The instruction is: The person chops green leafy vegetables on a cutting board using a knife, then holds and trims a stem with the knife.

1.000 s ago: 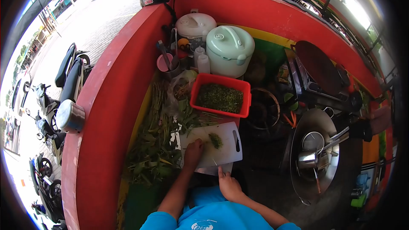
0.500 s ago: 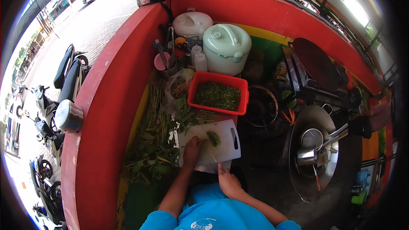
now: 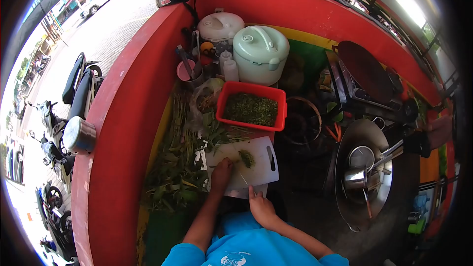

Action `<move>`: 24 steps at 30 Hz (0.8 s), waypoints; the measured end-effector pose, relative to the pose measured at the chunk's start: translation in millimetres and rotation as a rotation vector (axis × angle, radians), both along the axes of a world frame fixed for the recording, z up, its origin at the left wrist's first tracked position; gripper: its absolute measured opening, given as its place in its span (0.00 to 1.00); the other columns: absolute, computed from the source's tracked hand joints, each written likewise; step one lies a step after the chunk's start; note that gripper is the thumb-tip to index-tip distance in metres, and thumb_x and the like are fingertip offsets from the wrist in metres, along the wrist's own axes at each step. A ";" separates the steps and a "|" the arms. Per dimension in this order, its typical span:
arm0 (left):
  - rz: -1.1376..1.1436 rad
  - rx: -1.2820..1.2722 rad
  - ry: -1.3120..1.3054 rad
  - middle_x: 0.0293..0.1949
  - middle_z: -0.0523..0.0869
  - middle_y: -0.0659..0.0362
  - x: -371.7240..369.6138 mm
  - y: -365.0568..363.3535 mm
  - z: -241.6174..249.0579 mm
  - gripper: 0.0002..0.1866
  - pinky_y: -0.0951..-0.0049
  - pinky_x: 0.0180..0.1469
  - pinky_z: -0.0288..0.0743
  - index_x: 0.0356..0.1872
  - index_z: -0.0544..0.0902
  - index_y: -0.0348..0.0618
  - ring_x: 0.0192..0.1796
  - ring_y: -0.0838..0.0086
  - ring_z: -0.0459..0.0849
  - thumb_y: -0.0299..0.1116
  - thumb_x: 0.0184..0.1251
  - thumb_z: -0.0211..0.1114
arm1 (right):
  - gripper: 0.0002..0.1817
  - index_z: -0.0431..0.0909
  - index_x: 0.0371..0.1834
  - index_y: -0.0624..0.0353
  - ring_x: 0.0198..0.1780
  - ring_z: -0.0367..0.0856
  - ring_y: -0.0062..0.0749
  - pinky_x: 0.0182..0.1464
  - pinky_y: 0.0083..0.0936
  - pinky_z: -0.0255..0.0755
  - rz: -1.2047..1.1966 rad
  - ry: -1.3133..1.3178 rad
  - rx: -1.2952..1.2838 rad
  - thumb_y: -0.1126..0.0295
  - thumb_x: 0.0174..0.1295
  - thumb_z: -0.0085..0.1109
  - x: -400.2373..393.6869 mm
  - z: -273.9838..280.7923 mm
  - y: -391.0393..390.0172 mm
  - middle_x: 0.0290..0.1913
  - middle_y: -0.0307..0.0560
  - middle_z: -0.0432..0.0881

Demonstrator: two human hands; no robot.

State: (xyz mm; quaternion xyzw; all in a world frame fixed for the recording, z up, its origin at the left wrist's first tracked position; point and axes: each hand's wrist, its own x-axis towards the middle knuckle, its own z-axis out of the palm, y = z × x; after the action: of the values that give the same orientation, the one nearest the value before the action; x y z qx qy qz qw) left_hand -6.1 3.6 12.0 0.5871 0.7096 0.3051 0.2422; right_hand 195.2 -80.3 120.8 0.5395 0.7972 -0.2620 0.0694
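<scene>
A white cutting board (image 3: 263, 171) lies in front of me, with a small heap of chopped greens (image 3: 246, 158) on it. My left hand (image 3: 221, 173) rests on the board's left part, fingers curled down over green stalks (image 3: 213, 167); only a thin end shows beside them. My right hand (image 3: 261, 206) grips a knife (image 3: 244, 179) at the board's near edge. Its narrow blade points up and left, close to my left fingers. Behind the board stands a red plastic tub (image 3: 251, 126) holding finely chopped greens (image 3: 250, 108).
Whole leafy stalks (image 3: 172, 177) are piled left of the board. A pale green rice cooker (image 3: 261, 54) and squeeze bottles (image 3: 230, 70) stand behind the tub. To the right are a burner ring (image 3: 301, 120) and a large wok (image 3: 347, 167) with metal utensils. A red wall (image 3: 123, 103) encloses the left.
My right hand and the knife have shifted slightly left, nearer my left fingers. My left hand stays in nearly the same place. A white car outside has moved left along the street.
</scene>
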 end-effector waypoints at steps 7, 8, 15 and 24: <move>-0.013 0.123 0.106 0.40 0.87 0.48 2.4 -5.5 -2.8 0.09 0.48 0.46 0.83 0.51 0.78 0.47 0.45 0.46 0.88 0.36 0.76 0.62 | 0.35 0.58 0.80 0.73 0.44 0.90 0.63 0.44 0.46 0.88 -0.009 0.022 -0.057 0.78 0.68 0.50 -0.1 16.8 0.9 0.51 0.74 0.81; 0.017 0.112 0.094 0.40 0.87 0.48 3.4 -4.4 -3.2 0.09 0.47 0.45 0.83 0.50 0.78 0.47 0.44 0.46 0.88 0.36 0.76 0.63 | 0.36 0.58 0.81 0.73 0.45 0.90 0.63 0.45 0.46 0.88 -0.010 0.005 -0.066 0.78 0.68 0.50 0.2 18.3 -1.6 0.52 0.74 0.81; 0.034 0.011 0.132 0.40 0.86 0.47 5.2 0.6 11.9 0.11 0.49 0.44 0.83 0.51 0.76 0.45 0.43 0.47 0.88 0.34 0.75 0.66 | 0.36 0.57 0.81 0.74 0.48 0.90 0.62 0.46 0.45 0.88 -0.004 -0.005 -0.097 0.78 0.68 0.50 2.5 25.6 -7.3 0.52 0.74 0.81; 0.034 0.027 0.130 0.40 0.88 0.48 4.5 1.4 7.1 0.12 0.49 0.44 0.82 0.51 0.75 0.44 0.44 0.48 0.89 0.31 0.73 0.67 | 0.35 0.59 0.80 0.73 0.40 0.91 0.60 0.42 0.44 0.89 -0.006 0.017 0.007 0.78 0.68 0.50 -2.9 0.9 -5.5 0.47 0.72 0.83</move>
State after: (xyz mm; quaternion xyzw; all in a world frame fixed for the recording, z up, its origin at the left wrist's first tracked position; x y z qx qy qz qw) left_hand -1.6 5.0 19.1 0.5968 0.7296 0.2800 0.1822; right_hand 192.2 -85.7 121.7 0.5400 0.7970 -0.2640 0.0602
